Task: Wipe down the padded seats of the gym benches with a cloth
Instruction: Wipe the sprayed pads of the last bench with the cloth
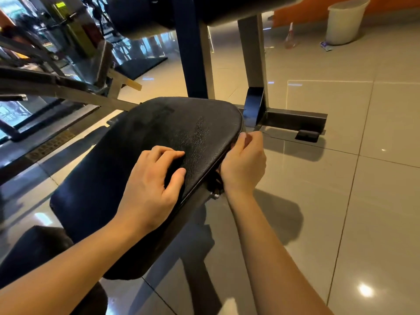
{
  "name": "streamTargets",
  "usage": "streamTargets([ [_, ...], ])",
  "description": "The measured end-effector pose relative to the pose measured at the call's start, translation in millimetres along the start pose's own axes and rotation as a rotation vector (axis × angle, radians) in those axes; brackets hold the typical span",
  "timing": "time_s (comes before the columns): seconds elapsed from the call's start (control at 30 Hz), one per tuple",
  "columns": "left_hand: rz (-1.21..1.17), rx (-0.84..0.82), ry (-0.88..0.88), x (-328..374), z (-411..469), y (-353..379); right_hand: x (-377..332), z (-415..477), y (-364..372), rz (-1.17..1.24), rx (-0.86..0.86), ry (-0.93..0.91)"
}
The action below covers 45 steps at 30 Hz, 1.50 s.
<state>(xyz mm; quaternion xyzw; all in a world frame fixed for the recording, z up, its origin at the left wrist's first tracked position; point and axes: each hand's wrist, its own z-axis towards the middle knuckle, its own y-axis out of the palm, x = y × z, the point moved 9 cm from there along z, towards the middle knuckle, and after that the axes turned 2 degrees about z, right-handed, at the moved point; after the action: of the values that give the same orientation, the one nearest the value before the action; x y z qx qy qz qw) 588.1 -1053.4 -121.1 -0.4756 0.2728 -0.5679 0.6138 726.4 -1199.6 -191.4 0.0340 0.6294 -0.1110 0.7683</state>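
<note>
The black padded seat (172, 133) of a gym bench fills the middle of the view, tilted, with faint damp streaks on its grained surface. My left hand (152, 189) rests on its near right part, fingers curled and thumb tucked in around a small dark cloth (173, 176) that barely stands out from the leather. My right hand (244, 164) grips the seat's right edge, thumb up beside the rim and fingers hooked beneath it, where they are hidden.
The bench's metal uprights (252, 53) and floor bar (295, 119) stand just beyond the seat, with an upper pad (227, 10) overhead. Another machine frame (56, 85) is at left, a second dark pad (34, 253) near left. A white bin (345, 19) and spray bottle (291, 36) stand far right on glossy tiles.
</note>
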Motion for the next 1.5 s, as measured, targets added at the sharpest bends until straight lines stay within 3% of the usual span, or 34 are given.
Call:
streamTargets([
  [0.2,0.005,-0.005,-0.001,0.0,1.3,0.4,11.8,11.2,-1.0,0.006,-0.016,0.169],
  [0.37,0.015,-0.012,-0.01,-0.6,-1.5,1.8,-33.1,-72.1,-15.5,0.024,-0.033,-0.175],
  [0.4,0.01,-0.013,-0.008,-1.2,-2.4,1.9,-29.9,-56.6,-14.6,0.017,-0.008,-0.162],
  [0.53,0.004,0.003,-0.008,-2.5,0.5,1.0,9.9,63.8,13.0,-0.055,-0.041,0.193],
  [0.6,0.007,-0.004,-0.006,-1.7,1.8,1.2,19.1,83.4,16.9,-0.054,-0.072,0.236],
  [0.87,0.021,-0.01,-0.002,-2.1,-0.1,2.2,-32.3,-84.0,-14.0,0.125,-0.094,-0.225],
  [1.03,0.017,-0.002,-0.004,-2.0,0.2,0.7,8.3,35.9,3.5,0.077,0.008,0.113],
  [1.17,0.01,-0.012,-0.022,-2.5,3.0,1.6,17.5,49.2,9.4,0.096,-0.036,0.168],
  [1.27,0.026,-0.009,-0.018,-0.7,1.7,0.7,6.1,8.2,-0.5,0.136,-0.103,0.157],
  [1.4,0.016,-0.014,-0.024,-1.8,-1.2,1.8,-17.5,-98.8,-13.0,0.148,-0.165,-0.109],
  [1.5,0.007,0.0,-0.007,-1.6,-2.3,-0.1,-0.2,-22.5,-3.1,0.04,0.001,0.002],
])
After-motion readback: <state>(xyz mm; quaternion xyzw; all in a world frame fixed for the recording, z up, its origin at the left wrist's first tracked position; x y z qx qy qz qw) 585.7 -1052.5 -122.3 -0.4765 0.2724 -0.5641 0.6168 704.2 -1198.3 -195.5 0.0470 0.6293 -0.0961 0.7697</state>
